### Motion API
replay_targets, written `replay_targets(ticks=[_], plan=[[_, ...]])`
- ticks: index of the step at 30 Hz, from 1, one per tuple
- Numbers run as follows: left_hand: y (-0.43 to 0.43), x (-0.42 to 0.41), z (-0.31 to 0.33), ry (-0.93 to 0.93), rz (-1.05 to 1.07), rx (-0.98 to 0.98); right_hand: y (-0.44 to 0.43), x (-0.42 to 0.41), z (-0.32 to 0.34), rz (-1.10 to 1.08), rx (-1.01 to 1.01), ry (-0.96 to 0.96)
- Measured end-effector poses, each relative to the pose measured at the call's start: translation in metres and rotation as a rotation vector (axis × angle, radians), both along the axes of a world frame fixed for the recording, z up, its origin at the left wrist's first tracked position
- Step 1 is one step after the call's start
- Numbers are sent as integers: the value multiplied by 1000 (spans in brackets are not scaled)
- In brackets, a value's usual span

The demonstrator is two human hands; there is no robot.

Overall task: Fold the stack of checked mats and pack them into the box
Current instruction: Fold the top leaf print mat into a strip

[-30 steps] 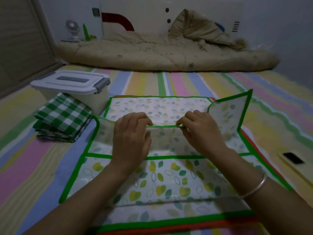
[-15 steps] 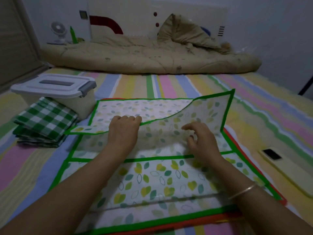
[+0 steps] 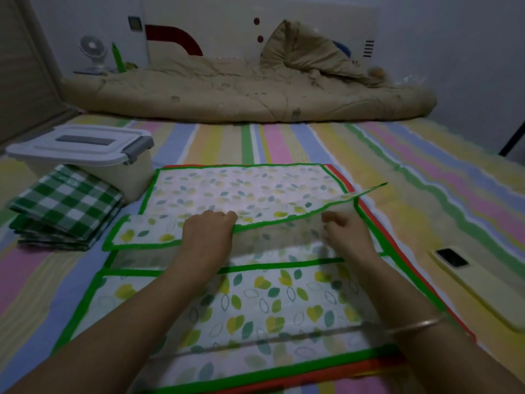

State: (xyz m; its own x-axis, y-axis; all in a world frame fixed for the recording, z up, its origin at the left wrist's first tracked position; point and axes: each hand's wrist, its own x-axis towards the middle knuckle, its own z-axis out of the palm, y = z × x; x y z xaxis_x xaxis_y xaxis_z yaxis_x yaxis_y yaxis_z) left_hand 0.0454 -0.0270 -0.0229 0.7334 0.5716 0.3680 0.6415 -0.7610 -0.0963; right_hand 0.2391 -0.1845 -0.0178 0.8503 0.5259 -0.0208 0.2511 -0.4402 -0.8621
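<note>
Striped bed (image 3: 369, 155): one box (image 3: 85, 157), one checked stack (image 3: 65, 206), two hands on one leaf mat (image 3: 255, 302).

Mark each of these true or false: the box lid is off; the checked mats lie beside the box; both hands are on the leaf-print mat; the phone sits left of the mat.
1. The box lid is off. False: the lid sits closed on the box.
2. The checked mats lie beside the box. True.
3. Both hands are on the leaf-print mat. True: the left hand and the right hand are at its folded flap.
4. The phone sits left of the mat. False: the phone lies to its right.
</note>
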Motion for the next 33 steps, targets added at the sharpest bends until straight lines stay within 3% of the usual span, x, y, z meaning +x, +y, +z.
replay_targets(ticks=[5,9,12,14,17,22,28,33], plan=[[-6,-23,-21,65,-154,-266,-20,-70,33,449,-13,-134],[1,-37,-33,167,-176,-430,-9,-78,37,476,-17,-563],[5,-43,-36,197,-229,-481,7,-62,16,561,-345,-764],[8,-46,-36,219,-249,-462,14,-53,0,566,-609,-741],[11,-51,-36,202,-265,-432,18,-43,-15,568,-755,-690],[16,-60,-41,137,-318,-398,17,-38,-23,588,-811,-629],[24,-46,-35,-195,-284,-276,17,-34,-26,601,-752,-553],[29,-40,-46,129,63,-307,20,-30,-22,598,-707,-528]])
